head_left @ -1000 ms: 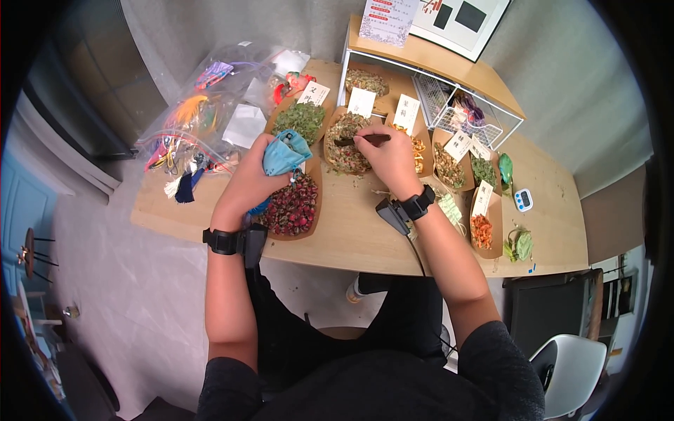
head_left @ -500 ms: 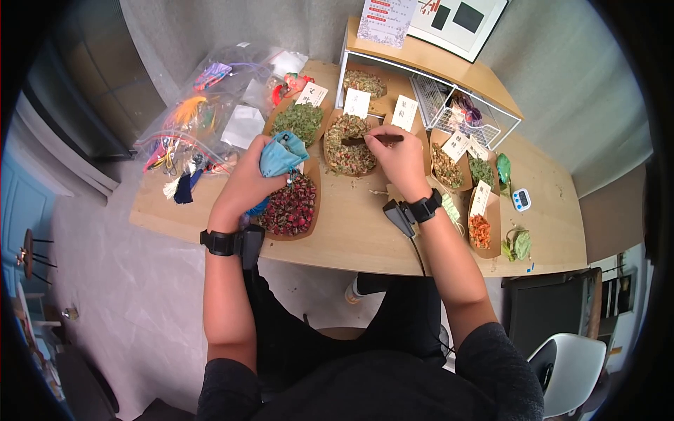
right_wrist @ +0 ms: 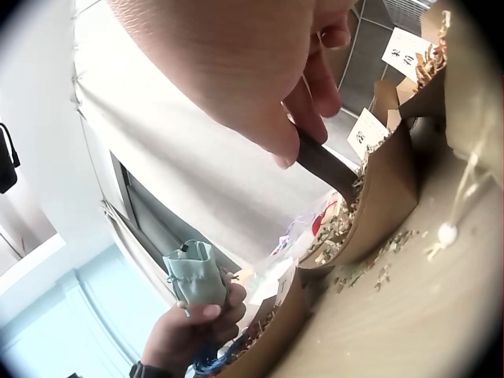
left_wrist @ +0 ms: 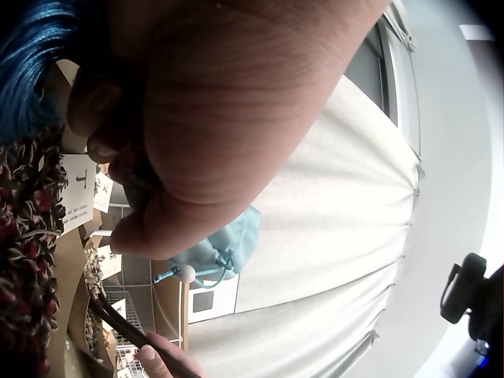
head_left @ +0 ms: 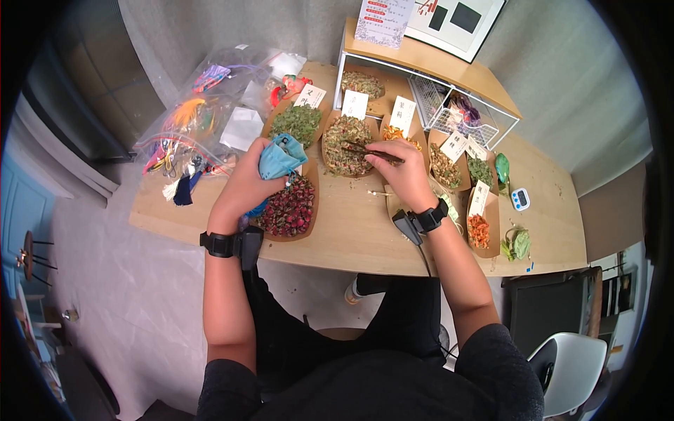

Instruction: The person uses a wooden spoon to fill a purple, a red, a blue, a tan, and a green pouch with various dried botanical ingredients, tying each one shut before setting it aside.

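My left hand (head_left: 244, 179) grips a light blue drawstring pouch (head_left: 281, 158), its gathered mouth upward, above dried red rosebuds (head_left: 289, 210). A blue tassel (right_wrist: 211, 361) hangs below that hand. My right hand (head_left: 406, 175) pinches dark tongs (right_wrist: 324, 164) between thumb and fingers. Their tips reach into chopped, pale green-brown dried herbs (head_left: 344, 133) in a brown paper tray (right_wrist: 387, 195). In the left wrist view, two slim arms of the tongs show, close together, and a white bead (left_wrist: 187, 274) sits on the pouch's cord.
Green dried leaves (head_left: 296, 125) fill a tray behind the rosebuds. Further labelled trays stand to the right, one with orange pieces (head_left: 479, 231). Clear bags (head_left: 186, 105) with tassels lie at left. A shelf (head_left: 421, 56) stands behind, a small timer (head_left: 520, 199) at right.
My right hand has drawn slightly right and toward me, the tongs' tips still at the same herb tray. My left hand keeps its hold on the pouch in nearly the same place.
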{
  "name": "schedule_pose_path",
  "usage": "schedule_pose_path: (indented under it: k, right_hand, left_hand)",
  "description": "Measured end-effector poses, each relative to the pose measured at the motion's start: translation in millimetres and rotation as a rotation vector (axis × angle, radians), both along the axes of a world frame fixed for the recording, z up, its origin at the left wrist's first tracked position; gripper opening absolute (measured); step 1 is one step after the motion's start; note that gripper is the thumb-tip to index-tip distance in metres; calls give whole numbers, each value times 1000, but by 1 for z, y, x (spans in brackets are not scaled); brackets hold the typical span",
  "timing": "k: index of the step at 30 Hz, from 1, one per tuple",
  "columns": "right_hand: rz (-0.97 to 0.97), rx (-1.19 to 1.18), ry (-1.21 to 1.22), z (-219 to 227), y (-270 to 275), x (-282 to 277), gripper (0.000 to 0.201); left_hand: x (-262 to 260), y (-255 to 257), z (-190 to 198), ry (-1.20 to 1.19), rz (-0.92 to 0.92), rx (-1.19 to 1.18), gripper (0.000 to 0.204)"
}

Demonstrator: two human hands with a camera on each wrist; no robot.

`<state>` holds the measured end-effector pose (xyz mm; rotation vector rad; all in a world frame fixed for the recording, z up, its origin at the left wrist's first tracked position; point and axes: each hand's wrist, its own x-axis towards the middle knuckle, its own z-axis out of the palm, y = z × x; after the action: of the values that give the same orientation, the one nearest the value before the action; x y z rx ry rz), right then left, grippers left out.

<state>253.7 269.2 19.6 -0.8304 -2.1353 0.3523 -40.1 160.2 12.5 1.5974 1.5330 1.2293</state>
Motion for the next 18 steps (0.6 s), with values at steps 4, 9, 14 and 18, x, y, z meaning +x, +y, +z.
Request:
schedule_pose_path:
  k: [4,9,14,18]
  right_hand:
    - [-98,-366,221,-8,3,-4,17]
    - [-153,-524,243,-7,11,-4,17]
    - [-111,-520,247,-16,12,-3,16]
    - [-19,-512,292,-28,9,-4,15]
  left_hand:
    - [0,0,0,10,-8,-10,49]
    - [0,3,-4,16,-27,21,48]
    - [1,1,-1,21,-27,22,47]
    - [1,2,-2,15,-20,29,45]
